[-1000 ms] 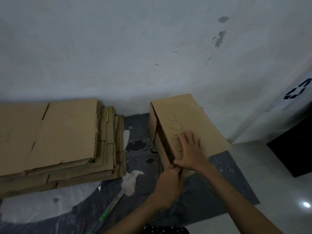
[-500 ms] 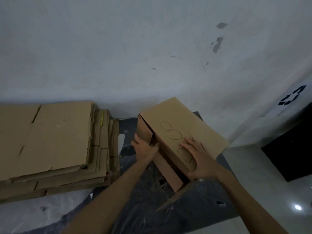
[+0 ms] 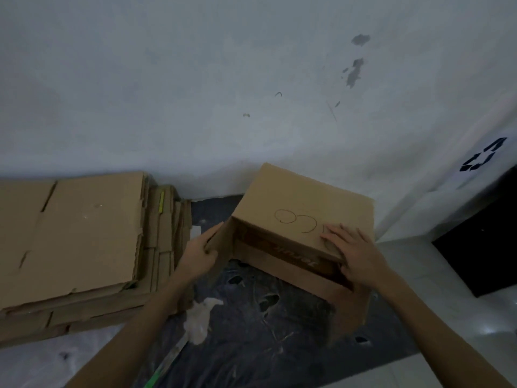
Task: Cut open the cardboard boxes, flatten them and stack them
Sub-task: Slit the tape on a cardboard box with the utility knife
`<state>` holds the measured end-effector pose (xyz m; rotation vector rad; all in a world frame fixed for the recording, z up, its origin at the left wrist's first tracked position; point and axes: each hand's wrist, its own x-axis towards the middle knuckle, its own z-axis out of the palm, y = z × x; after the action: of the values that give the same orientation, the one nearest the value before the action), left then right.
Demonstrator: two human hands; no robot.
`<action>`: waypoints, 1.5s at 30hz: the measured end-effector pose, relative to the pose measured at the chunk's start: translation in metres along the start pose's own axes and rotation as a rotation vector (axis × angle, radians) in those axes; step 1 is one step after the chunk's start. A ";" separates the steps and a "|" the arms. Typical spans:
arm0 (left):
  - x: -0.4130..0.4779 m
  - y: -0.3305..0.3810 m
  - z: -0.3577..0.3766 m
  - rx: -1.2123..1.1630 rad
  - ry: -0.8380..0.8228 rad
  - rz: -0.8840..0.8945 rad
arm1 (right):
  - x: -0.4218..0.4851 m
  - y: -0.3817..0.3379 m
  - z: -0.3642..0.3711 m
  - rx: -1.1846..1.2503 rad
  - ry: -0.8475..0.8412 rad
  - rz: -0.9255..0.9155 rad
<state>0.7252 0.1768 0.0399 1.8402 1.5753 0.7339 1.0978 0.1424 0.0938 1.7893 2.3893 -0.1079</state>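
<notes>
Head view, nearest ground first: what is found there?

— A thin strip with a green end is seen lying on the dark sheet; whether it is the cutter cannot be told.

— And the hands?

— The side flap is gripped by the curled left hand. The right hand is laid flat, fingers straight, on top of the cardboard box, which stands on the sheet against the wall.

— Which step is judged to be in hand?

— Collapsing. One end is already open, but nothing is flattened yet. Next, the flap would need to be swung clear and the top pressed down, before the box is carried left to the stack of flattened cardboard.
</notes>
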 end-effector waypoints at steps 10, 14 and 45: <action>0.027 -0.011 -0.009 -0.137 0.656 -0.550 | -0.003 -0.013 0.030 0.133 0.246 0.033; 0.025 0.013 0.018 -0.355 0.660 -0.786 | -0.007 -0.003 0.036 0.167 0.234 0.013; 0.012 0.099 0.134 -1.375 0.027 -0.627 | 0.000 0.020 0.039 0.249 0.192 -0.065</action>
<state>0.8913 0.1650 0.0249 0.3202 1.0170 1.0918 1.1199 0.1423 0.0559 1.9035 2.6731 -0.2628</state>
